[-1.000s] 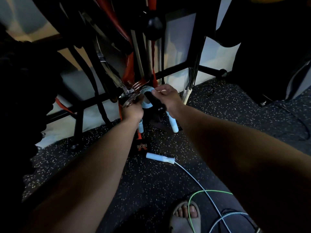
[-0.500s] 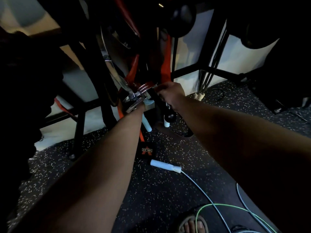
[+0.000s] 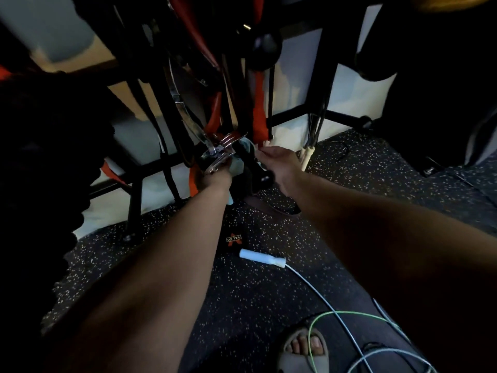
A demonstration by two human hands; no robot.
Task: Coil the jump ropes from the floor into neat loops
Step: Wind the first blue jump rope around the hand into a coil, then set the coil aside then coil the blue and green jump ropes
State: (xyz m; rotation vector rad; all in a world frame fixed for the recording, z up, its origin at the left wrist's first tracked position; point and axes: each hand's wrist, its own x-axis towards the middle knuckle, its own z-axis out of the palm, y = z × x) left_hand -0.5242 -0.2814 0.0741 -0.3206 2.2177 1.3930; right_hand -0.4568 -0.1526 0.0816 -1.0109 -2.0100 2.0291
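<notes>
Nearest me, at six o'clock, my sandalled foot (image 3: 304, 351) rests on the speckled floor (image 3: 255, 305). Just right of it, at five o'clock, loose cords lie in overlapping curves: a green cord (image 3: 312, 343) and a pale blue cord (image 3: 317, 289), neither yet coiled. The blue cord runs up toward the centre and ends in a pale handle (image 3: 262, 256) lying flat on the floor, free to grab.

Farther out, toward twelve o'clock, both forearms reach to a dark rack (image 3: 150, 146) hung with orange straps (image 3: 258, 111) and metal hooks (image 3: 215, 154). My left hand (image 3: 212, 179) is closed around something beside the hooks, apparently a pale blue bundle (image 3: 239, 164), though shadow hides exactly what it holds. My right hand (image 3: 279, 164) sits just right of it, fingers curled near a black grip (image 3: 255, 170); I cannot tell whether it is clamped or loose.

I judge the floor cords thin, light, slick and springy, likely to kink or unwind. Best hold: take the handle first, then gather cord in even loops, pinching each crossing.
</notes>
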